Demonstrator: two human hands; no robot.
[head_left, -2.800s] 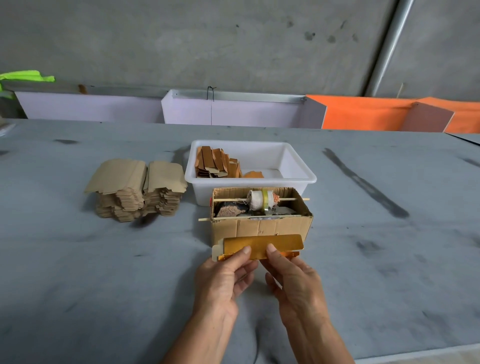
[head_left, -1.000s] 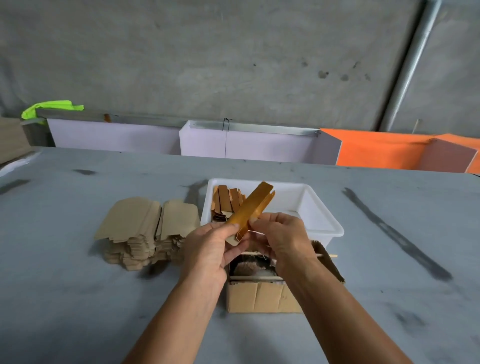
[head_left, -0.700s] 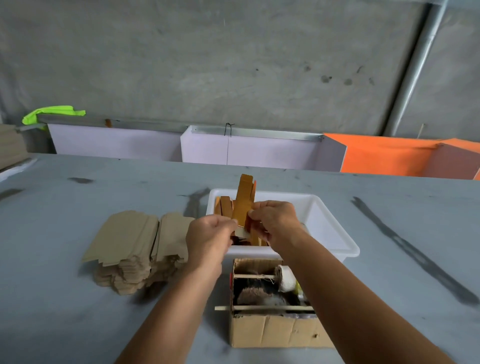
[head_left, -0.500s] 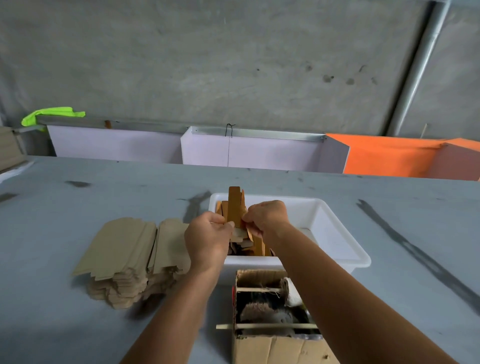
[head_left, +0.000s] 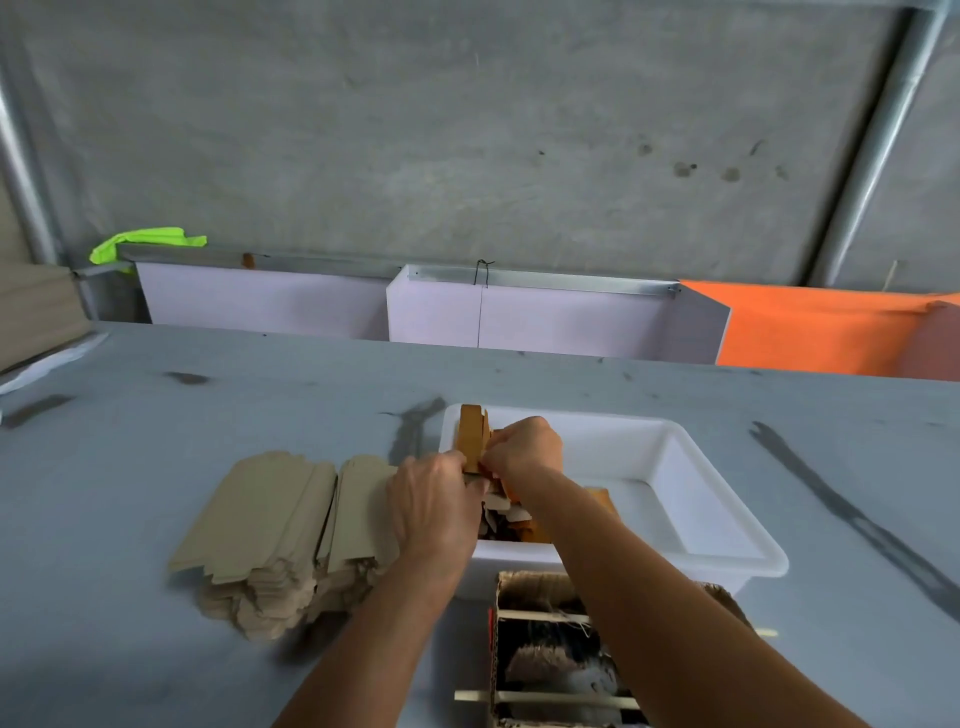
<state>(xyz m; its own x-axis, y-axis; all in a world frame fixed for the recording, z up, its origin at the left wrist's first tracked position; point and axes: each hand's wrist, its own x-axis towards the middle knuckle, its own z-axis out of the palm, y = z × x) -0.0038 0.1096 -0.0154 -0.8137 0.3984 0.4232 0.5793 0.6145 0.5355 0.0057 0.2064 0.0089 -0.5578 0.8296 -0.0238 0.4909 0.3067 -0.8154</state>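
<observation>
A folded gold card box (head_left: 471, 435) stands upright over the left end of the white plastic tub (head_left: 727, 525). My left hand (head_left: 434, 506) and my right hand (head_left: 524, 452) both pinch its lower end, fingers curled. Below it, more folded gold and white pieces (head_left: 511, 519) lie in the tub, partly hidden by my hands and right forearm. A stack of flat brown card blanks (head_left: 280, 530) lies on the grey table to the left of the tub.
An open cardboard box (head_left: 550, 665) with wooden skewers across it and string inside sits in front of the tub, under my right forearm. White panels (head_left: 519, 312) and orange panels (head_left: 821, 327) stand behind the table's far edge, before a concrete wall.
I lifted the folded gold box from in front of the cardboard box and carried it forward. It turned upright and has come down into the tub's left end.
</observation>
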